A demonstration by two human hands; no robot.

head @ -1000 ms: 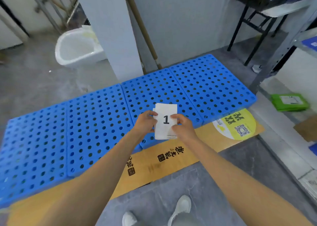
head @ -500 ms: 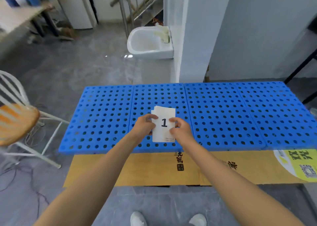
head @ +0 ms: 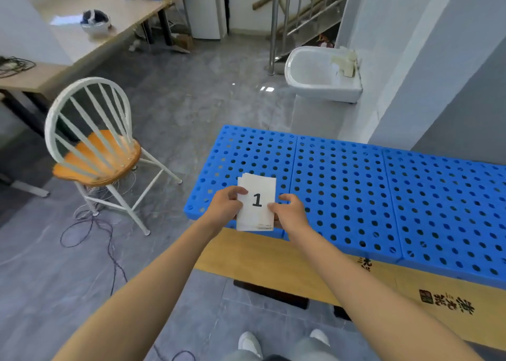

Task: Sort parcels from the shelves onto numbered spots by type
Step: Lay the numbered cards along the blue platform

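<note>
Head view:
Cards: white stack of cards [head: 256, 202], top one printed "1", long axis running away from the person, digit upright, held over the near-left corner of the blue perforated pallet [head: 356, 191].
Left hand [head: 225, 207]: pinches the stack's left edge.
Right hand [head: 289, 212]: pinches its right edge.

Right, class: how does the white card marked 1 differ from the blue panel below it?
The card is white and solid, printed with a 1; the blue panel is dotted with round holes. The card is small, held by the left hand and right hand; the panel is far larger, lying flat. Both are rectangular.
</note>
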